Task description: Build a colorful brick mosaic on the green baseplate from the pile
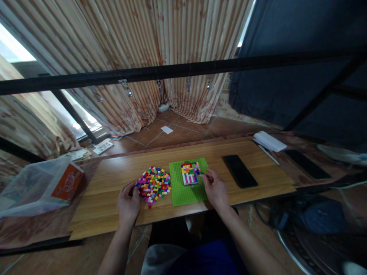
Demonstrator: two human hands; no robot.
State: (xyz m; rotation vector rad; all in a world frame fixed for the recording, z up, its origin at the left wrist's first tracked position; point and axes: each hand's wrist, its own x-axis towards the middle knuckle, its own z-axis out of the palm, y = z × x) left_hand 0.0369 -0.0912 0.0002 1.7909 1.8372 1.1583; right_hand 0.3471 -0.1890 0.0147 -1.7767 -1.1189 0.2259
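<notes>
A heap of small coloured building bricks (155,185) lies on the wooden board. At its left edge rests my left hand (128,202), fingers curled and thumb close to the index finger; whatever they pinch is too small to make out. Right of the heap is a green baseplate (179,194), bearing a square, multicoloured brick build (189,173) with pink and white stripes along its near side. My right hand (216,189) reaches over the plate's right side, fingertips pinched together at the build's right edge. Anything between those fingertips is hidden.
A black phone (240,171) lies right of the baseplate on the wooden board (100,202). Further right are a white pen (268,154), a white folded item (269,141) and another dark phone (307,164). A clear plastic bin (37,187) stands at left. A dark rail (177,70) crosses beyond.
</notes>
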